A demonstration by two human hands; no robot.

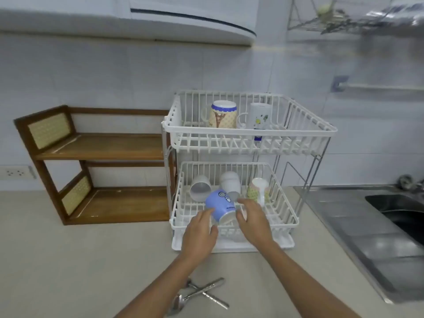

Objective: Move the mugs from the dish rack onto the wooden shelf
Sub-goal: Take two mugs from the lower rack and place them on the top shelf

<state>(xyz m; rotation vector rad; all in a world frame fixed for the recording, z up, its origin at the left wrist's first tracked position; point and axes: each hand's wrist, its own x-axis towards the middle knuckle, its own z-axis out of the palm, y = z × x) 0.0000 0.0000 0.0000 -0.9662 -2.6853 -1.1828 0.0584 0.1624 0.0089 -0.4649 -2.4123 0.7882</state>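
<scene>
A white two-tier dish rack (250, 134) stands on the counter. A blue mug (220, 206) lies tilted in the lower basket, with my left hand (200, 235) and my right hand (253, 222) on either side of its rim, fingers spread and touching it. Behind it lie a grey-white mug (200, 188), a white mug (230, 183) and a green-patterned mug (258, 190). The upper basket holds a yellow mug with a blue rim (223, 114) and a white mug with a printed design (258, 117), both upside down. The wooden shelf (103, 145), left of the rack, has two bare boards.
Several spoons (199, 293) lie on the counter near my forearms. A steel sink (399, 214) with its drainboard is at the right. A wall socket (16, 172) is at the far left, and a wire wall rack (332, 17) hangs above.
</scene>
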